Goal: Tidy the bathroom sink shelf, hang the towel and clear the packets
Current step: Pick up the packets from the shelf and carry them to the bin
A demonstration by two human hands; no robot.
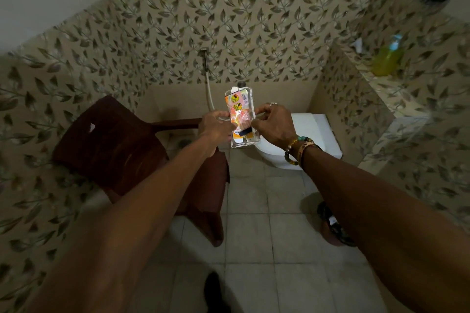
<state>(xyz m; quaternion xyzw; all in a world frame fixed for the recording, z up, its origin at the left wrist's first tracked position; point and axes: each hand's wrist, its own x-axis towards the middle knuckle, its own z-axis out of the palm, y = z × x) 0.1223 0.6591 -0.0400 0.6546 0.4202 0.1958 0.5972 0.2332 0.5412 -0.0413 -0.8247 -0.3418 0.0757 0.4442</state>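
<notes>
Packet (239, 117): held in mid-air above the toilet (315, 134), long axis upright, directly between both hands.
Left hand (216, 126): pinches its left edge.
Right hand (273, 124): pinches its right edge; equally near.
Chair (122, 145): left, well apart.

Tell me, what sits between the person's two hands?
A clear packet with an orange card inside, seen in the head view. The left hand and the right hand each pinch one side of it.

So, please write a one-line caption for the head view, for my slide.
Left hand and right hand pinch a clear packet in front of the toilet, beside a brown chair.
</notes>
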